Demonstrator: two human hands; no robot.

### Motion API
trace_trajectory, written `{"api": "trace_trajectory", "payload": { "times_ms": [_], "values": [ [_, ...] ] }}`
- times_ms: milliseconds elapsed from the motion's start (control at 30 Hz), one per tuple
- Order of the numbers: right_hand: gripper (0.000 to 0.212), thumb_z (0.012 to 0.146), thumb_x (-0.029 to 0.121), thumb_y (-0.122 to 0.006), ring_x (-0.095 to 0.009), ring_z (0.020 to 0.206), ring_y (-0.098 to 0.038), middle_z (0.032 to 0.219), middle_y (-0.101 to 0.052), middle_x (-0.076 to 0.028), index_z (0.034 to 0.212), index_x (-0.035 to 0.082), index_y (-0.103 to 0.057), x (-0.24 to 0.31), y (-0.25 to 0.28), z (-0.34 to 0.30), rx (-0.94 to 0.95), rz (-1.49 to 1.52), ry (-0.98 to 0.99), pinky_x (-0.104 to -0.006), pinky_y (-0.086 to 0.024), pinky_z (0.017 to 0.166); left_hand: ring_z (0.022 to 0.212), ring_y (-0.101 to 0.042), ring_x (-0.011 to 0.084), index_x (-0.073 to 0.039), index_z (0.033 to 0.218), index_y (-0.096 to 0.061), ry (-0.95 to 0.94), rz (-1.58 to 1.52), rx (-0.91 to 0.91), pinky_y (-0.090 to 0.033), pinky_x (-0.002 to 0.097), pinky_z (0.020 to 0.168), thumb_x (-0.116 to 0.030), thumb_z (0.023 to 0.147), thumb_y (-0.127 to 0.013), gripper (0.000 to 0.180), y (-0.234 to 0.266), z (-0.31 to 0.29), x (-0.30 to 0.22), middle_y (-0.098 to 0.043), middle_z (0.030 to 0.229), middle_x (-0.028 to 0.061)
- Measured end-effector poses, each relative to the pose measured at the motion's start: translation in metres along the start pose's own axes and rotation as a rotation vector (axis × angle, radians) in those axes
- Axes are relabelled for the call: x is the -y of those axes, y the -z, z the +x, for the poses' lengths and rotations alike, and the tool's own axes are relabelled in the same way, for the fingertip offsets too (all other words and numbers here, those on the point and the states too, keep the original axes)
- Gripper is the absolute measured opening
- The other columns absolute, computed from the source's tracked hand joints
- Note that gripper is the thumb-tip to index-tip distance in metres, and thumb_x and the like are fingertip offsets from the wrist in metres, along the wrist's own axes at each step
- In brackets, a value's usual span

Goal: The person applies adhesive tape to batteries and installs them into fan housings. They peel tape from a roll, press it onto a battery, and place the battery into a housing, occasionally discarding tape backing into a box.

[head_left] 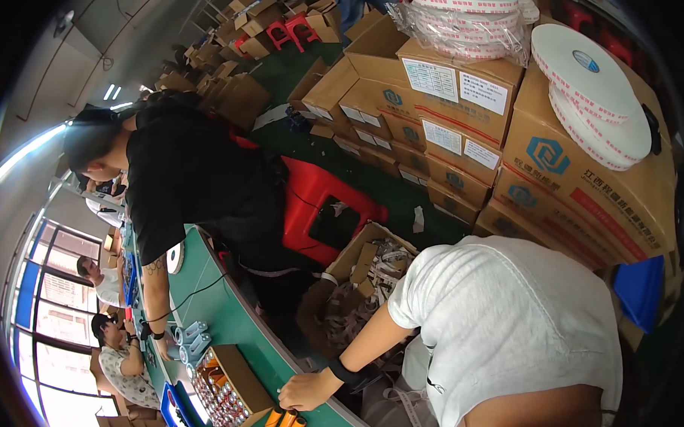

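Note:
My right arm in a light grey short sleeve reaches left across the lower part of the head view, with a dark band at the wrist. My right hand (307, 392) is on the edge of the green table (268, 363), its fingers bent and drawn together. What they hold, if anything, is too small to make out. Just below the fingertips lie several orange cylinders (287, 424). Beside the hand stands an open cardboard box (244, 376) full of cylindrical battery cells (219, 404) with silvery ends. My left hand is outside the picture.
A person in black (197, 173) leans over the table, one arm near grey-blue plastic parts (192, 341). A blue tray (172, 408) lies beyond the cell box. Red stool (323, 206), scrap-filled carton (354, 251), stacked cartons (467, 134) and white tape rolls (589, 77) are to the right.

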State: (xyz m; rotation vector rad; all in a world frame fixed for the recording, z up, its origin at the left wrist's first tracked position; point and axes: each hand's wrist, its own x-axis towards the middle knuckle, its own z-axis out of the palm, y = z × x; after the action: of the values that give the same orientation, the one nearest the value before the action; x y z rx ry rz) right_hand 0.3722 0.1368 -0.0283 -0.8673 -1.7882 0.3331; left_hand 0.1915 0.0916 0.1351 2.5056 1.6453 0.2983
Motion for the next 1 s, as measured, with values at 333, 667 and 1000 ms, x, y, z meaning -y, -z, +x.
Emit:
{"api": "trace_trajectory", "payload": {
  "times_ms": [333,667,1000],
  "values": [
    [0.004,0.072,0.007,-0.056,-0.025,0.069,-0.057,0.067,-0.054,-0.007,0.068,0.004,-0.055,0.001,0.007,0.002,0.021,-0.011,0.012,-0.0343,-0.046,0.06,0.112,-0.044,0.0334,0.0,0.128,-0.04,0.162,-0.085,0.104,-0.033,0.0392,0.096,-0.038,0.073,-0.07,0.074,-0.007,-0.035,0.013,-0.051,0.119,0.022],
    [0.004,0.069,0.007,-0.054,-0.028,0.073,-0.056,0.071,-0.054,-0.01,0.068,0.005,-0.057,0.0,0.006,0.0,0.066,-0.004,0.155,-0.038,-0.045,0.065,0.116,-0.042,0.0322,-0.001,0.13,-0.037,0.524,-0.189,0.174,-0.031,0.0391,0.099,-0.039,0.073,-0.07,0.076,-0.007,-0.146,-0.005,-0.049,0.121,0.0215],
    [0.019,0.07,0.011,-0.055,-0.032,0.079,-0.058,0.078,-0.058,-0.014,0.085,0.002,-0.063,0.048,0.052,0.058,0.669,0.04,0.003,-0.0393,-0.047,0.069,0.118,-0.038,0.0397,0.006,0.129,-0.035,0.741,0.548,-0.319,-0.029,0.0412,0.099,-0.039,0.084,-0.056,0.067,-0.071,-0.315,-0.046,-0.039,0.129,0.0263]
  ]
}}
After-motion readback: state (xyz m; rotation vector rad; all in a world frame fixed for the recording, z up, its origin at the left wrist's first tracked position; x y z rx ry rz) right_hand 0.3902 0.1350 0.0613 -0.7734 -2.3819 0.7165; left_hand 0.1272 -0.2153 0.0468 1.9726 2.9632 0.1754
